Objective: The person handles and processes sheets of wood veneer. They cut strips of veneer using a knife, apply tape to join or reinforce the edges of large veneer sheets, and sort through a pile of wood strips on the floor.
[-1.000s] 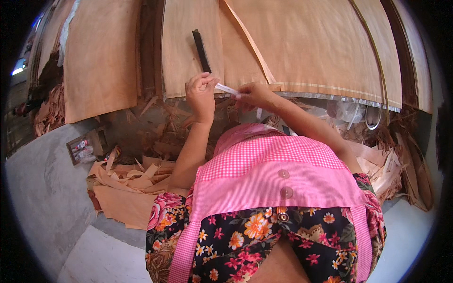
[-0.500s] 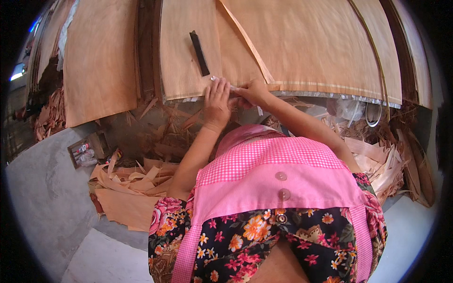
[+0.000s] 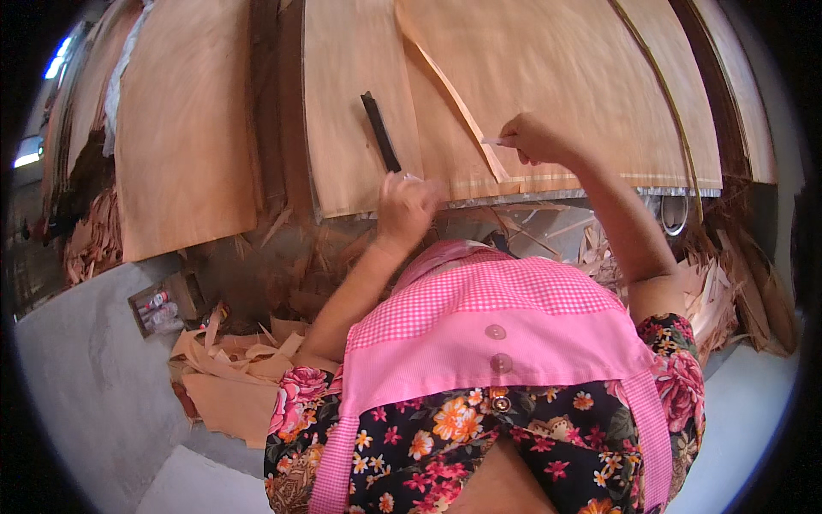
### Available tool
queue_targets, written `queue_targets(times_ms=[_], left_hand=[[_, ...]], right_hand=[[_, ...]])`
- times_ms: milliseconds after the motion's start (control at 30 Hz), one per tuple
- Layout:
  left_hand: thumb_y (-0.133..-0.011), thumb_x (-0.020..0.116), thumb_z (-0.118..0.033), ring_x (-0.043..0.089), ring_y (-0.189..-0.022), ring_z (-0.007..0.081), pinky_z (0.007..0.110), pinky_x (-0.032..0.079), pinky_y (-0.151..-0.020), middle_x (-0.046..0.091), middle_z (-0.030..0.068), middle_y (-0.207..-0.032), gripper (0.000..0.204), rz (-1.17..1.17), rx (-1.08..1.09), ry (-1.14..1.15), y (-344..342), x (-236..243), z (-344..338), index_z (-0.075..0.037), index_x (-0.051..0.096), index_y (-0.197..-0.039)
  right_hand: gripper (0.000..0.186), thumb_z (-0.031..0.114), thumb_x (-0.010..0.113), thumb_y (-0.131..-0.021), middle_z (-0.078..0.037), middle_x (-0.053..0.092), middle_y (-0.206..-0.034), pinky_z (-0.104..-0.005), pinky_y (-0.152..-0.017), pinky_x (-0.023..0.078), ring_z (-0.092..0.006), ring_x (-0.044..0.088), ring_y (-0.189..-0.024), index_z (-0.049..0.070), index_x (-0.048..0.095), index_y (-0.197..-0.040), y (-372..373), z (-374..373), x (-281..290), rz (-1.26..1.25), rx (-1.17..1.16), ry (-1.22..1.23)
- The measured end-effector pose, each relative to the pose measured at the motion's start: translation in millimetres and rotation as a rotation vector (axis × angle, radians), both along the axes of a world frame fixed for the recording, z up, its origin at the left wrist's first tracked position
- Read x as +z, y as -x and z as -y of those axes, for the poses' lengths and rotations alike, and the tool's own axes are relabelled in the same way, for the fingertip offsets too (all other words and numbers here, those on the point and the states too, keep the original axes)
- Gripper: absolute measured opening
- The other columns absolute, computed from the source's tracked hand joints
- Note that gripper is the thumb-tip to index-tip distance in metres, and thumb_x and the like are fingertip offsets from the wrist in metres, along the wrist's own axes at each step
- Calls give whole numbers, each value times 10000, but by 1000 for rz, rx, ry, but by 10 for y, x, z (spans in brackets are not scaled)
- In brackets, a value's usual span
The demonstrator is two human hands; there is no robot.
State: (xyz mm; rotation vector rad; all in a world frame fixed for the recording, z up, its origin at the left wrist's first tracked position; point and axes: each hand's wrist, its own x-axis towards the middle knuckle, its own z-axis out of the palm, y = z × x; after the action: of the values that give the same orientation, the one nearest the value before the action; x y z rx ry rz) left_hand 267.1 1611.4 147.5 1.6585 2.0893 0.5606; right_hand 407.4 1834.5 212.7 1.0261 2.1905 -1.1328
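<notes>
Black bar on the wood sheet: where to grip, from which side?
Probably mid-length on the black bar, pinching across its narrow width, coming from above. It is long and slim and seems to lie flat on the wood sheet, leaving both long edges clear. The near end looks worse: the left hand is right beside it.

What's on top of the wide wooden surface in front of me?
A black bar, a narrow wood strip and a thin brown strip. Anything beneath your left hand and right hand is hidden.
</notes>
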Motion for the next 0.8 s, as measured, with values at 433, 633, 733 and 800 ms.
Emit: queue_targets(times_ms=[433, 633, 733, 800], left_hand=[[-761, 559, -168, 426, -1136, 168, 510, 218, -989, 489, 15, -1190, 327, -269, 173, -285, 1120, -608, -1336, -133, 535, -1085], [-800, 508, -235, 433, -1110, 175, 510, 274, -946, 449, -22, -1231, 371, -504, -31, -243, 1230, -543, -1388, -196, 481, -1168], [-820, 457, -210, 405, -1135, 173, 525, 268, -944, 401, -23, -1281, 403, -589, -86, -122, 1203, -496, -1324, -195, 441, -1222], [-835, 414, -160, 371, -1166, 180, 537, 239, -967, 360, -9, -1321, 413, -609, -113, -93, 1187, -462, -1296, -190, 420, -1246]], right_hand=[[205, 69, 485, -818, -75, 555, -604, -256, -399, 396, -117, 487, -449, -22, 519, -998, 1566, -263, -665, -485, -527, 361], [176, 85, 479, -808, -100, 576, -577, -287, -402, 421, -148, 518, -454, 0, 596, -709, 1730, -267, -1168, -366, -579, 58], [141, 110, 510, -765, -126, 596, -600, -295, -443, 450, -185, 562, -497, 41, 594, -675, 1738, -373, -1049, -267, 194, -559], [123, 134, 525, -747, -122, 599, -610, -299, -458, 455, -189, 587, -540, 54, 584, -676, 1589, -442, -805, -411, 645, -988]])
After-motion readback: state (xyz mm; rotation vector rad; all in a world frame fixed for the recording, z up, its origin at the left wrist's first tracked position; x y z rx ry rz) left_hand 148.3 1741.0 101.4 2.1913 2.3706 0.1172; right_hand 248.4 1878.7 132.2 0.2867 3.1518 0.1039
